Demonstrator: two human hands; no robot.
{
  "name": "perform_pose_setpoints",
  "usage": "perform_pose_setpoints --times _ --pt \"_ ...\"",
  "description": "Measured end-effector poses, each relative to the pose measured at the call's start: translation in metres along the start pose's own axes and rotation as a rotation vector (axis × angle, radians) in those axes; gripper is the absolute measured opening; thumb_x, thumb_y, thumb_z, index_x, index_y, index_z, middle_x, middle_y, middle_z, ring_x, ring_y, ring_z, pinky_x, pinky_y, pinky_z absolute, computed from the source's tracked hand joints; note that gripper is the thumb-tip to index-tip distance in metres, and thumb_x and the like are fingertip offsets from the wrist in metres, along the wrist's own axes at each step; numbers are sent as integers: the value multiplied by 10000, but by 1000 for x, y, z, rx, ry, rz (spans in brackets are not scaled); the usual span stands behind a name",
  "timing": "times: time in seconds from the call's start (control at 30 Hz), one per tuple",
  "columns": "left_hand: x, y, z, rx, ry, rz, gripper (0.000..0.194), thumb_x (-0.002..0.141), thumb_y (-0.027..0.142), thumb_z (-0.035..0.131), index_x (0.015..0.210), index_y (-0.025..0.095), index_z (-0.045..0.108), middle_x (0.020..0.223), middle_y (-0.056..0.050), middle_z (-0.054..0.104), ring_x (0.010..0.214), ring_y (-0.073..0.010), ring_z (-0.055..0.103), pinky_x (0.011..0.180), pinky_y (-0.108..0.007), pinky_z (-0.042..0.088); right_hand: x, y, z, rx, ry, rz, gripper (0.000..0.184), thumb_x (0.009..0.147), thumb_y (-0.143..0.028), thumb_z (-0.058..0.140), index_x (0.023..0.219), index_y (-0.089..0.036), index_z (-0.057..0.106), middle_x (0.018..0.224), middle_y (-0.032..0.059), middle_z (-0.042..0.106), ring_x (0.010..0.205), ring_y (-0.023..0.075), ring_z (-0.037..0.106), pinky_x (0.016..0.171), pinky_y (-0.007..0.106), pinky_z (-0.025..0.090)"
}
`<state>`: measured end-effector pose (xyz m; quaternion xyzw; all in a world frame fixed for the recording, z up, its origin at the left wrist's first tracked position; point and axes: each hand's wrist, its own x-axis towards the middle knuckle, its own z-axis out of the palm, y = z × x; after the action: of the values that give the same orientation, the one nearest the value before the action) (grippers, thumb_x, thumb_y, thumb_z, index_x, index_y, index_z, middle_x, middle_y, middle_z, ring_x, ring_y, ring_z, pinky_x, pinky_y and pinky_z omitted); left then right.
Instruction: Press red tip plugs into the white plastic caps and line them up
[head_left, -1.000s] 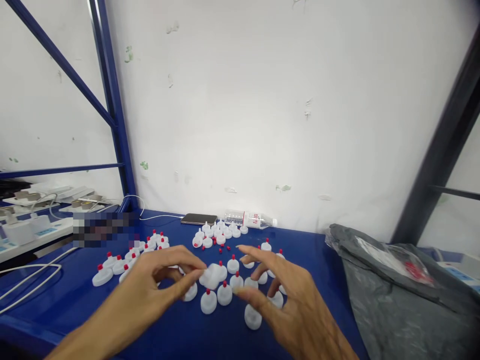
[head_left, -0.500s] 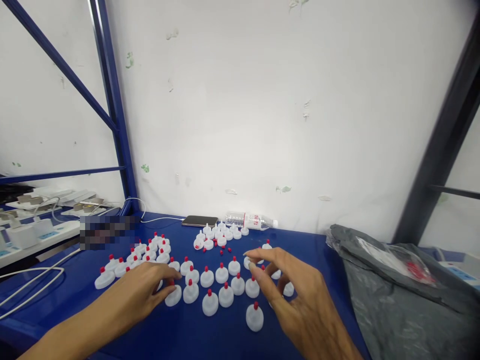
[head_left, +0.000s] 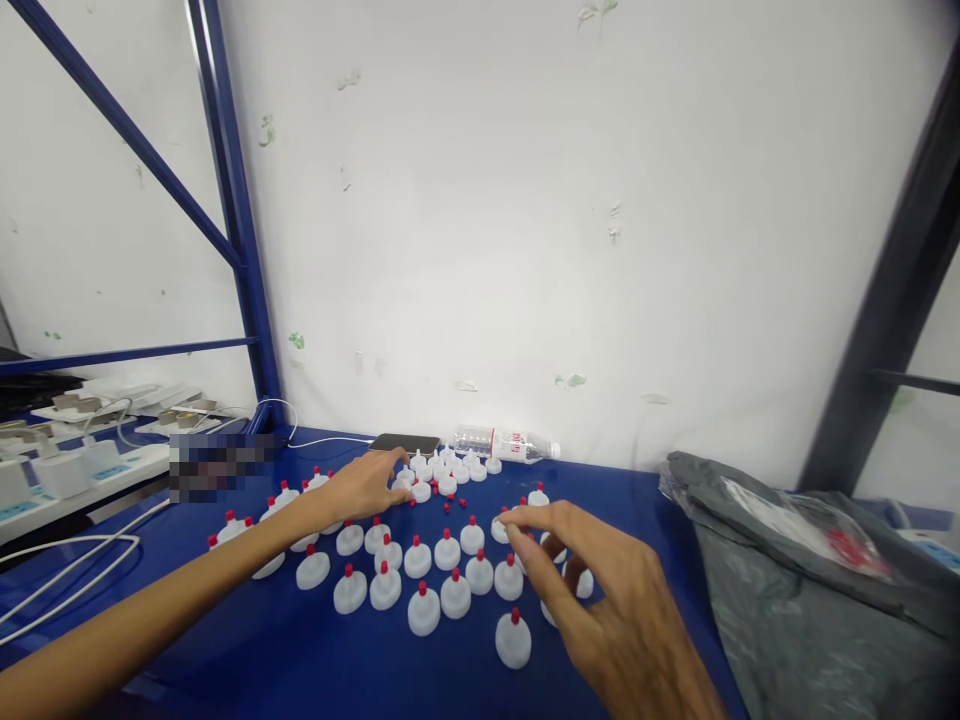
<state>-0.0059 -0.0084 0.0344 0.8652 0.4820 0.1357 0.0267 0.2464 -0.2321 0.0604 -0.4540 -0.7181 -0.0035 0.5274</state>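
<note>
Many red-tipped white caps [head_left: 424, 612] are standing upright in loose rows across the middle and left of the table [head_left: 637, 500]. Farther back, a cluster of plain white caps [head_left: 447, 485] is sitting close together, and several loose red tips [head_left: 448, 507] are lying just in front of it. The left hand [head_left: 367, 488] is hanging at the cluster's left edge, its fingers standing parted around a white cap — contact with it is not clear. The right hand [head_left: 592, 570] is curling over the red-tipped caps at the right, thumb and forefinger nearly meeting; whether they are gripping anything, I cannot tell. Behind the cluster, a dark phone [head_left: 405, 443] and a clear bottle [head_left: 506, 444] are lying flat near the wall [head_left: 465, 220]. A grey plastic bag [head_left: 795, 600] is covering the right side — white chargers [head_left: 67, 470] are sitting far left.
</note>
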Motion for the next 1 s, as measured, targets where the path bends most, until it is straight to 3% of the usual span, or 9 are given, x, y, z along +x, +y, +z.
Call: perform_pose_setpoints --times 0.27,0.53,0.63,0.9,1.0 --pt "0 4 3 -85 -16 6 224 733 359 626 908 219 623 784 -34 696 727 -247 656 668 -333 434 -1 2 1 28 -7 -4 208 923 -236 547 1063 -308 683 836 -63 708 597 76 611 528 180 467" --pt "4 8 -9 -381 -36 -45 293 674 389 686 887 208 599 775 -5 684 681 -217 656 568 -285 457 -1 3 2 22 -7 -8 210 924 -213 546 1052 -323 671 837 -86 702 583 58 598 536 170 459" --pt "3 17 -11 -552 -73 -21 316 676 402 706 881 202 573 748 12 662 640 -188 633 567 -270 470 0 4 3 18 -15 -14 207 928 -221 541 1060 -318 667 832 -80 700 591 63 604 539 176 461" --pt "-10 45 -22 -831 -37 30 304 690 381 771 760 204 534 688 47 581 640 -136 549 609 -238 399 -2 10 4 -36 -56 81 175 941 -291 523 1061 -347 638 875 -80 692 612 85 613 532 201 473" --pt "-26 71 -32 -906 -81 56 322 742 422 756 732 203 520 703 32 599 670 -136 548 642 -240 405 -3 13 11 -119 -91 77 318 901 -301 591 1207 -381 559 995 -63 689 688 117 648 531 221 499"
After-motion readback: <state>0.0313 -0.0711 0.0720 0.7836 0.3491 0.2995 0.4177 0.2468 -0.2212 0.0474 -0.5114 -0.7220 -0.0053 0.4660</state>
